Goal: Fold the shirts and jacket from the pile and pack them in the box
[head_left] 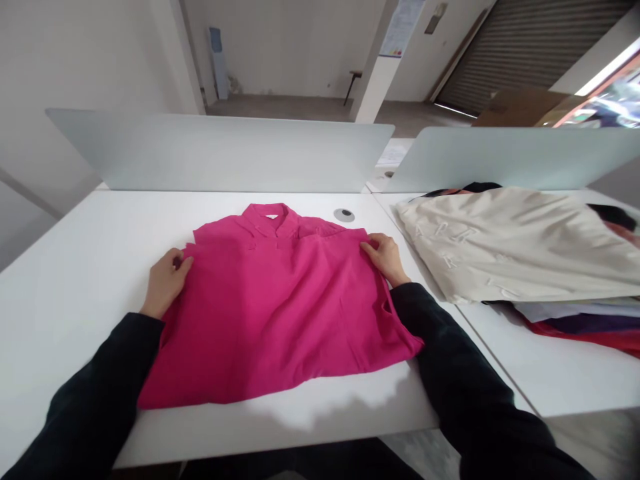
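A bright pink collared shirt [280, 307] lies on the white table in front of me, its lower part folded up over the front. The collar points away from me, at the far side of the shirt. My left hand [169, 277] pinches the left end of the folded edge between thumb and fingers. At the right end of that same edge, my right hand [385, 257] grips the fabric with thumb and fingertips. Creases run across the folded cloth, and its near edge hangs a little unevenly.
To the right, a cream garment with raised letters [525, 247] tops a stack of coloured clothes [590, 327]. Frosted dividers [240, 153] stand along the table's far edge. A round cable-hole cover [344, 215] sits beyond the shirt. A water dispenser [219, 67] stands near the far wall.
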`<state>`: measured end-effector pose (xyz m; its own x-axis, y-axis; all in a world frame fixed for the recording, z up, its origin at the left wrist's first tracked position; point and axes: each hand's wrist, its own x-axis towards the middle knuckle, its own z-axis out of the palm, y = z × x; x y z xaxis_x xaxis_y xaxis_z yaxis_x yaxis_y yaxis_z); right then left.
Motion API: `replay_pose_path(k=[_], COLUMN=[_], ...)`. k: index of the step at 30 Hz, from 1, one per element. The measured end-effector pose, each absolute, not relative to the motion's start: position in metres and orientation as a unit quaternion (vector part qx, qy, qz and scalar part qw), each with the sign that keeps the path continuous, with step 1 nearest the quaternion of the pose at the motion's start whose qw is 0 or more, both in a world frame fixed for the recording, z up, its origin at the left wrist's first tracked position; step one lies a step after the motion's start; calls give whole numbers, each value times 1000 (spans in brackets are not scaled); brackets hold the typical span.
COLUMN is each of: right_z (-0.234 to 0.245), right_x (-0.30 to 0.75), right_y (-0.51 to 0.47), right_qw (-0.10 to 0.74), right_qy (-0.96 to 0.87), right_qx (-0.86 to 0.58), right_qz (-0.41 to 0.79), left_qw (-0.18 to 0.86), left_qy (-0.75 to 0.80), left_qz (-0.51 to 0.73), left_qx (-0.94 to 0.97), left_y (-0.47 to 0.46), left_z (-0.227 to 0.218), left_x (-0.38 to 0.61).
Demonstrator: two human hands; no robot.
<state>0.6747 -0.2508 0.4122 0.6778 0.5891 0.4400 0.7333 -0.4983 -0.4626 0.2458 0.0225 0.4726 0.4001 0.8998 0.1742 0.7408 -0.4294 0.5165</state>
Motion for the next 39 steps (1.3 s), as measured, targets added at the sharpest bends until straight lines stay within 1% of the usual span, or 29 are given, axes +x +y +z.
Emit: replay_pose_path(k=[3, 12, 14, 16, 18, 20, 22, 24, 26, 28, 32, 35, 39], right_z=[414, 423, 426, 429, 430, 431, 431, 433, 436, 440, 455, 472, 498], right_x=[677, 667, 667, 667, 667, 667, 668, 670, 672, 674, 679, 681, 690], right_y=[-254, -251, -251, -249, -247, -244, -240, -238, -237, -239, -247, -253, -250], right_qw=[331, 287, 289, 324, 382, 459, 538, 583, 584, 553, 494, 513, 560], right_qy=[-366, -402, -387, -357, -322, -292, -257, -229, -222, -237, -274, -295, -328], right_qx=[-861, -858, -868, -873, -866, -839, -801, -773, -770, -785, -818, -800, -757], right_qz=[-120, -140, -112, -77, -38, 11, 58, 95, 129, 146, 104, 98, 71], left_qw=[133, 38, 46, 76, 120, 154, 173, 183, 192, 194, 193, 198, 196], left_qy=[530, 490, 482, 486, 497, 507, 513, 518, 521, 519, 516, 512, 501], left_qz=[205, 161, 157, 156, 149, 137, 127, 120, 116, 118, 145, 171, 224], left_qx=[812, 856, 861, 857, 847, 837, 831, 827, 824, 824, 822, 818, 813], left_y=[28, 34, 36, 39, 43, 46, 48, 49, 47, 44, 38, 35, 36], left_z=[472, 455, 458, 462, 467, 471, 475, 477, 479, 482, 489, 501, 532], left_x=[241, 243, 245, 248, 250, 253, 255, 256, 257, 257, 254, 252, 255])
